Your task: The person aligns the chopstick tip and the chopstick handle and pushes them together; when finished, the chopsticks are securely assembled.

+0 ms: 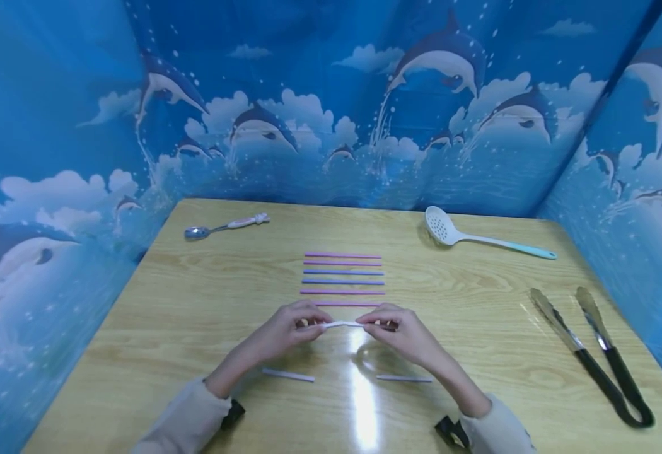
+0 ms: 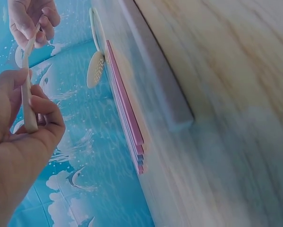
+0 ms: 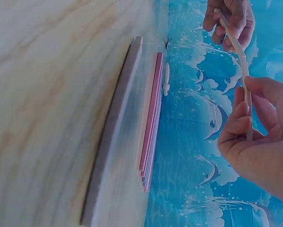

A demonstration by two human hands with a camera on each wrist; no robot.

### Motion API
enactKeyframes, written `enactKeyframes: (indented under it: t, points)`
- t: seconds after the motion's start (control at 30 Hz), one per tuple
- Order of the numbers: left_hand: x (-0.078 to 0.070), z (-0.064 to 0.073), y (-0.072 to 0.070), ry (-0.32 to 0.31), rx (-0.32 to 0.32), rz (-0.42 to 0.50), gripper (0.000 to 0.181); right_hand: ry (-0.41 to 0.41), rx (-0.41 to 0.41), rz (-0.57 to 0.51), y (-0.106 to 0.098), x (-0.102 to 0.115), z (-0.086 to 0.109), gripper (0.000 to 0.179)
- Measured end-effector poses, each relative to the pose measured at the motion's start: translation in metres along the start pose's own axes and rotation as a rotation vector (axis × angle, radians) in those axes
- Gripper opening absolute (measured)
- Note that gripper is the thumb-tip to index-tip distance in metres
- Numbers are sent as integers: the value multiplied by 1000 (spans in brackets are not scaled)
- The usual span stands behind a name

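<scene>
Between my two hands, a thin white straw-like stick [image 1: 343,324] runs just above the table, bent near its middle. My left hand [image 1: 291,326] pinches one end between thumb and fingers. The other end is pinched the same way by my right hand [image 1: 403,334]. In the left wrist view the near part of the white stick [image 2: 28,104] crosses the left fingers; in the right wrist view the bend in the stick [image 3: 242,54] shows between the hands. Two short pale lavender sticks lie on the table, one by the left forearm [image 1: 288,376], another lavender stick [image 1: 403,378] by the right.
Beyond the hands, several pink, purple and blue sticks [image 1: 343,282] lie in parallel rows. A spoon [image 1: 197,232] is at back left, a skimmer [image 1: 447,234] at back right. Black-handled tongs [image 1: 609,366] lie at right. A dolphin-print curtain [image 1: 331,126] surrounds the wooden table [image 1: 206,302].
</scene>
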State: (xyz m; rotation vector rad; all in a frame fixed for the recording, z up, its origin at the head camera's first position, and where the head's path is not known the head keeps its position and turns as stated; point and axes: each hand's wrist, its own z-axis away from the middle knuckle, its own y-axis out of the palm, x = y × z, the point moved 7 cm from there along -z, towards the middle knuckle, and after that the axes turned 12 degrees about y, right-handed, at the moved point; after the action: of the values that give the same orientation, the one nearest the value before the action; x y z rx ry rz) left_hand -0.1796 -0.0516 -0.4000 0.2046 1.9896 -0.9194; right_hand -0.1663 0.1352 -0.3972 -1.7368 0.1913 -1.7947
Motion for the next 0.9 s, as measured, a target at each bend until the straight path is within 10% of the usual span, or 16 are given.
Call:
enactKeyframes:
  t: [0.9]
  points:
    - [-17,-5,-2,106,-9,2,16,-70,-113,7,-4,18,11,11]
